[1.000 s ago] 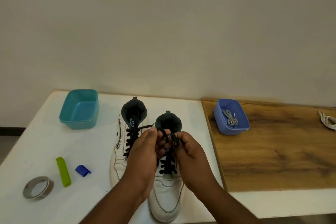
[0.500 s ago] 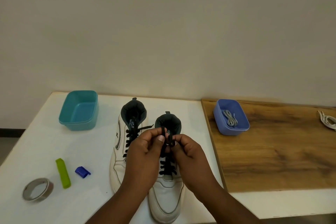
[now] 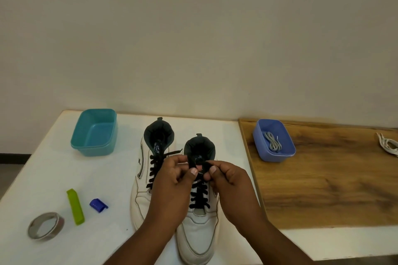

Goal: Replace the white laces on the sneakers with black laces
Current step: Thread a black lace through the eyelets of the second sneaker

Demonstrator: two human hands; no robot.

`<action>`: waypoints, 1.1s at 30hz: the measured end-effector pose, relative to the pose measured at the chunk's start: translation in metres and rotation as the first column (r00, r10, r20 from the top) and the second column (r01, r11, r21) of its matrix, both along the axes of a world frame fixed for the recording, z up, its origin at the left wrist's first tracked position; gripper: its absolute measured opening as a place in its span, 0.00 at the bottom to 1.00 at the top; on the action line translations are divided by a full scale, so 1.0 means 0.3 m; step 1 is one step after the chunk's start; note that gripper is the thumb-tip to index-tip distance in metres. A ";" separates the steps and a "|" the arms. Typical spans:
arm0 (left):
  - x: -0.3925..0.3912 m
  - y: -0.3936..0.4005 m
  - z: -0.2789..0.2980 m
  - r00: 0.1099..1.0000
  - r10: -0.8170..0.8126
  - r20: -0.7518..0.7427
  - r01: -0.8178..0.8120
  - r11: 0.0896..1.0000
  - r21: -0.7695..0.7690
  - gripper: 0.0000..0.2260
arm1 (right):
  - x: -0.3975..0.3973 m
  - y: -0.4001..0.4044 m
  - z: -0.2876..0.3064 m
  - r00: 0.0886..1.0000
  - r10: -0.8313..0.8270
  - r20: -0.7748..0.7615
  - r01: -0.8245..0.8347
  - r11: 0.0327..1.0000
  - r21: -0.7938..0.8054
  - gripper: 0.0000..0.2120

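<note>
We are working at a white table (image 3: 49,178) that is abutting a wooden board (image 3: 323,189) on its right side. Two white high-top sneakers are standing side by side near the table's centre, toes pointing toward us. The left sneaker (image 3: 140,196) is carrying a black lace through its eyelets, with one loose end trailing to the right at the collar. The right sneaker (image 3: 198,234) is sitting slightly nearer to us and is also laced in black up to the collar.

Our left hand (image 3: 170,189) and right hand (image 3: 230,183) are meeting just above the tongue of the right sneaker. Each hand is pinching an end of the black lace (image 3: 199,197) between thumb and forefinger, the left holding an upright loop, the right gripping the strand just beside it.

A teal container (image 3: 94,133) is sitting at the far left of the table. A blue container (image 3: 273,142) is resting on the far corner of the wooden board and is holding a coiled grey lace (image 3: 272,142). A white lace (image 3: 387,146) is lying on the board at the right edge of view.

At the near left, a roll of tape (image 3: 45,225), a green bar (image 3: 75,206) and a small blue clip (image 3: 98,205) are lying apart from one another.
</note>
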State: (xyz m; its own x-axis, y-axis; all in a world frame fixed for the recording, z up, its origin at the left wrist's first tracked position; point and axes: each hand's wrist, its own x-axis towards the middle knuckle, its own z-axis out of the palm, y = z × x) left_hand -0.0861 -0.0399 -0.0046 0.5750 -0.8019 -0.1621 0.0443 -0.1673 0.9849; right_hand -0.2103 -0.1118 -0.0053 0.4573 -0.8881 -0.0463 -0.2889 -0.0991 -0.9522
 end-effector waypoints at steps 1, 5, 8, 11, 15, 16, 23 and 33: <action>-0.001 -0.001 -0.001 1.000 -0.027 0.000 0.027 1.000 0.003 0.09 | 0.000 -0.002 -0.003 1.000 0.011 -0.027 -0.011 1.000 -0.017 0.15; -0.001 -0.005 -0.002 0.998 -0.054 0.034 0.054 0.999 0.005 0.07 | 0.002 -0.001 -0.012 0.992 0.047 -0.116 -0.052 0.998 -0.038 0.12; -0.001 -0.004 -0.001 0.996 -0.074 0.040 0.074 0.997 0.000 0.08 | -0.006 -0.010 0.001 0.986 0.089 -0.144 -0.093 0.995 -0.025 0.13; -0.004 -0.002 0.002 0.993 -0.078 0.085 0.079 0.997 -0.009 0.08 | -0.009 -0.014 0.017 0.972 0.141 -0.188 -0.147 0.989 -0.019 0.13; -0.007 -0.003 0.000 0.999 -0.008 0.048 0.009 1.000 -0.025 0.09 | -0.003 0.004 0.017 0.992 0.101 -0.081 -0.104 0.994 -0.025 0.15; -0.007 -0.003 -0.001 0.999 0.004 0.040 -0.003 1.000 -0.024 0.08 | -0.001 0.009 0.018 0.997 0.075 -0.035 -0.075 0.997 0.002 0.15; -0.005 -0.007 -0.008 1.000 0.016 0.025 -0.014 0.998 -0.057 0.09 | 0.003 0.016 0.022 0.994 0.109 -0.027 -0.109 0.994 0.014 0.11; -0.008 -0.010 0.002 0.997 0.070 -0.031 -0.072 0.994 -0.084 0.11 | -0.008 0.015 -0.016 0.933 0.047 -0.358 -0.181 0.919 -0.351 0.08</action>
